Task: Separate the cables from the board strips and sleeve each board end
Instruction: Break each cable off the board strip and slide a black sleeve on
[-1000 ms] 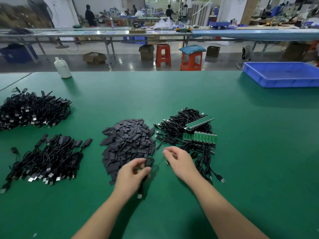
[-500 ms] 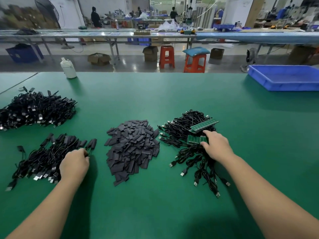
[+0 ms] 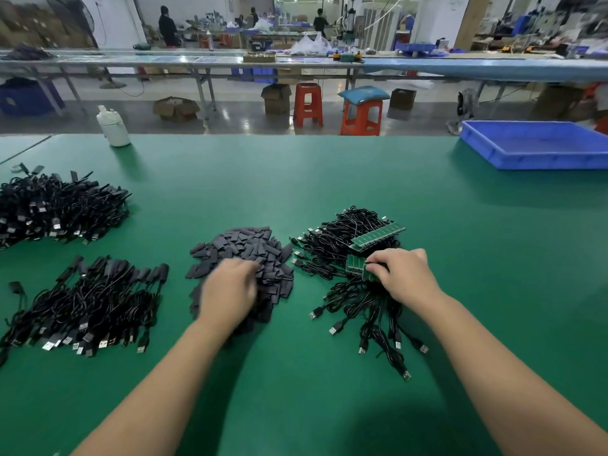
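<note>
green table [image 3: 329, 179]: cable piles [image 3: 59, 209] [image 3: 85, 307], sleeve heap [image 3: 250, 251], board-strip cables [image 3: 342, 245], white bottle [image 3: 113, 126], blue tray [image 3: 533, 144].

Factory assembly floor: long workbenches [image 3: 296, 59], green table [image 3: 329, 179], plastic stools [image 3: 307, 103].

Head-worn camera looks forward and down, near the green table [image 3: 329, 179].

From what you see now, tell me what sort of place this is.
Most likely an electronics assembly workshop: heaps of black cables on a long green workbench, green board strips with cables attached, and more benches behind.
</note>
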`<state>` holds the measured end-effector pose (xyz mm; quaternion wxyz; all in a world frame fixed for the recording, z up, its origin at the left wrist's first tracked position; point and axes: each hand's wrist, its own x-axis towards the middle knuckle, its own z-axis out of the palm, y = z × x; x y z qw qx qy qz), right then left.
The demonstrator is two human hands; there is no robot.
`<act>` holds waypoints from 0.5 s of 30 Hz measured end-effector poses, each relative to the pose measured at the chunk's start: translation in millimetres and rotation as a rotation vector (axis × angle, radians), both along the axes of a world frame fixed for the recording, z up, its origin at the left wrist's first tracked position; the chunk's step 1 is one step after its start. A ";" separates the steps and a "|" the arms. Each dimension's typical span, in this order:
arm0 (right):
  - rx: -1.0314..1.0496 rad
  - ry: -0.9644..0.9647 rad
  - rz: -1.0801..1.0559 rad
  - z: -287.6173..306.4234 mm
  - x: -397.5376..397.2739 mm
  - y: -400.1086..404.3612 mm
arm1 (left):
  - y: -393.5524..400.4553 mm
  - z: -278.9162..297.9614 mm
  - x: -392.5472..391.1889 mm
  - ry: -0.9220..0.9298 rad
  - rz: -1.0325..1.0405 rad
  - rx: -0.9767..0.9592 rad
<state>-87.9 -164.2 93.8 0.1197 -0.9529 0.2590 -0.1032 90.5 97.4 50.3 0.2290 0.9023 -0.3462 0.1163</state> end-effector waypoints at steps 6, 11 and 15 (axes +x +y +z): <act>0.109 -0.140 0.065 20.3 -0.5 18.4 | -94.6 21.9 -86.6 0.471 -0.415 -0.130; 0.116 -0.155 0.035 27.2 -5.0 25.4 | -111.5 23.4 -97.0 0.484 -0.324 -0.236; 0.082 -0.140 0.000 27.4 -3.5 31.3 | -111.2 21.7 -100.2 0.435 -0.245 -0.249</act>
